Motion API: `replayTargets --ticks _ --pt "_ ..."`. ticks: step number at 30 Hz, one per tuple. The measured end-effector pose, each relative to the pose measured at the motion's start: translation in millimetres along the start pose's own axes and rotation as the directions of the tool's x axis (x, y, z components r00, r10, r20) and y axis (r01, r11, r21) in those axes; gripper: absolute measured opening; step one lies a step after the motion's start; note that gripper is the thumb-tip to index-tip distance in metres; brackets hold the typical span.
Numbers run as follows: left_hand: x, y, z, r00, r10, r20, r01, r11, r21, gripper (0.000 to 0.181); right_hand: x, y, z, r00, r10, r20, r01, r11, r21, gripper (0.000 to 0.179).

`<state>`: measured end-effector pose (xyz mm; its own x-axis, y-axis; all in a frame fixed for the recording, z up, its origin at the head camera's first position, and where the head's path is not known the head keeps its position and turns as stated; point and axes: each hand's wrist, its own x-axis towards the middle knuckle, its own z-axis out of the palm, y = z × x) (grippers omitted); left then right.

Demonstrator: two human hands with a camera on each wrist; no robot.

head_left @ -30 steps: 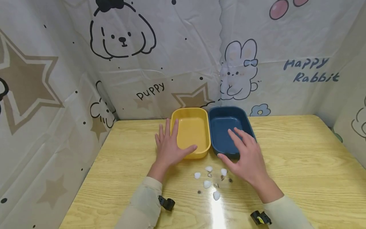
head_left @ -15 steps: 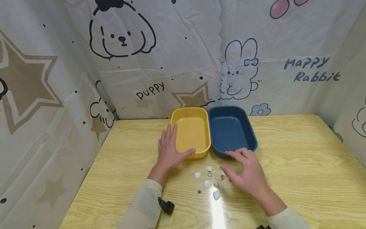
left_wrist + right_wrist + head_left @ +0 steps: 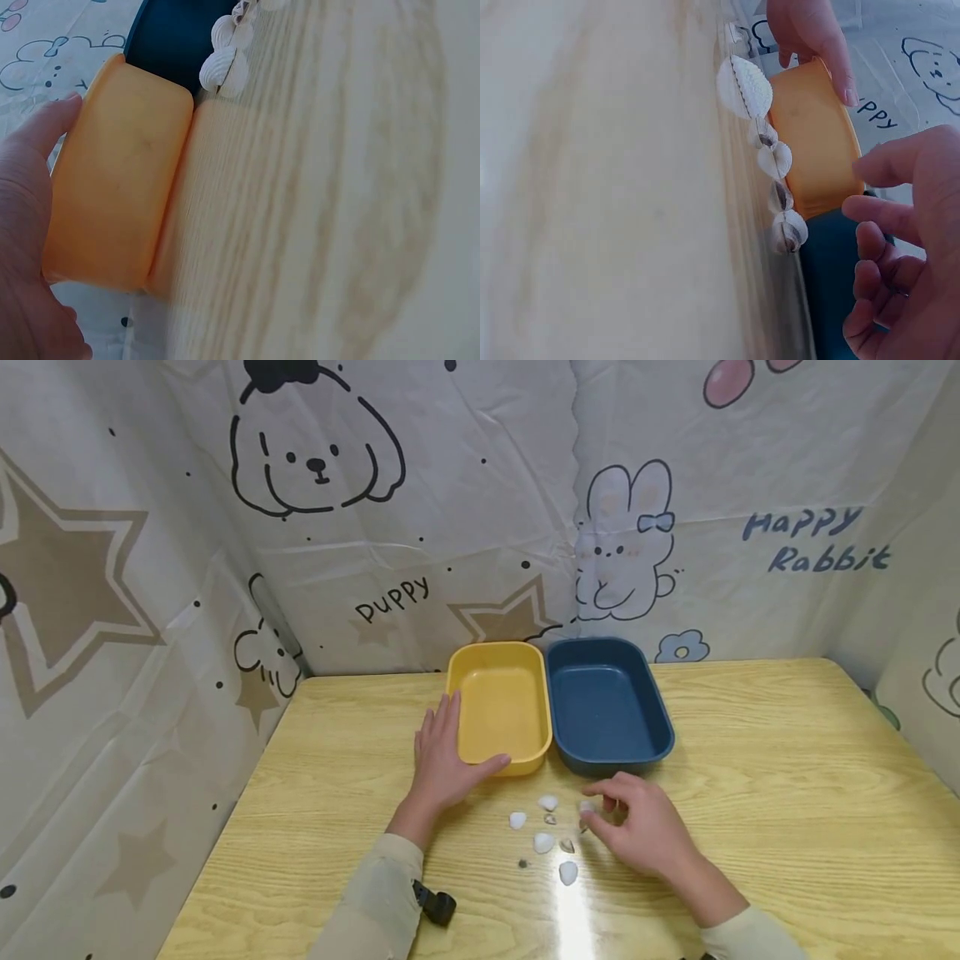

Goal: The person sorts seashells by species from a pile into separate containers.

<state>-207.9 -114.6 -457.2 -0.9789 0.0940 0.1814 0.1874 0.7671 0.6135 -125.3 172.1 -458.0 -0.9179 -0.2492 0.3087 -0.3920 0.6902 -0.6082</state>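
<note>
- White shell (image 3: pixel 587 807): on the surface (image 3: pixel 780 810), just in front of the blue container (image 3: pixel 607 714); partly covered by fingers in the head view.
- Right hand (image 3: pixel 637 827): above it, thumb and index apart, nothing in the grasp per the right wrist view.
- Judgement: this looks like a pick-up approach; lower the tips straight down and pinch one shell by opposite edges. Domed, ridged tops would probably skid if pressed.
- Other shells (image 3: pixel 543 842), white and brownish, lie near; keep the curled outer fingers high, or they may sweep them.
- Left hand (image 3: pixel 442 764): spread along the left wall and near corner of the yellow container (image 3: pixel 504 710), touching, not clenched. Light pressure should be enough; pushing could shove both containers, which stand side by side.
</note>
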Motion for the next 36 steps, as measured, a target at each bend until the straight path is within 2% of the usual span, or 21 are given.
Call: replayTargets --ticks 6,17,22,29,36 --pt "-0.4 -0.9 0.2 1.0 -0.015 0.014 0.016 1.0 -0.016 0.123 -1.8 9.5 2.7 0.998 0.065 0.026 -0.066 0.998 0.014 0.022" --pt "0.7 -4.0 -0.9 1.0 -0.009 0.006 0.009 1.0 -0.028 0.123 5.2 16.5 7.4 0.994 0.073 0.075 -0.074 0.997 0.014 0.022" --pt "1.1 -3.0 -0.2 1.0 -0.023 0.018 0.023 0.999 -0.025 0.125 7.3 16.8 7.4 0.987 0.113 0.111 -0.111 0.994 -0.02 0.019" --pt "2.6 -2.0 -1.8 1.0 -0.003 0.006 0.003 1.0 -0.028 0.124 10.5 16.5 5.9 0.984 0.153 0.093 -0.152 0.988 -0.018 0.012" --pt "0.4 -3.8 -1.3 1.0 -0.013 0.024 0.013 1.0 -0.027 0.124 9.5 18.0 8.0 0.976 0.191 0.103 -0.19 0.982 -0.017 0.016"
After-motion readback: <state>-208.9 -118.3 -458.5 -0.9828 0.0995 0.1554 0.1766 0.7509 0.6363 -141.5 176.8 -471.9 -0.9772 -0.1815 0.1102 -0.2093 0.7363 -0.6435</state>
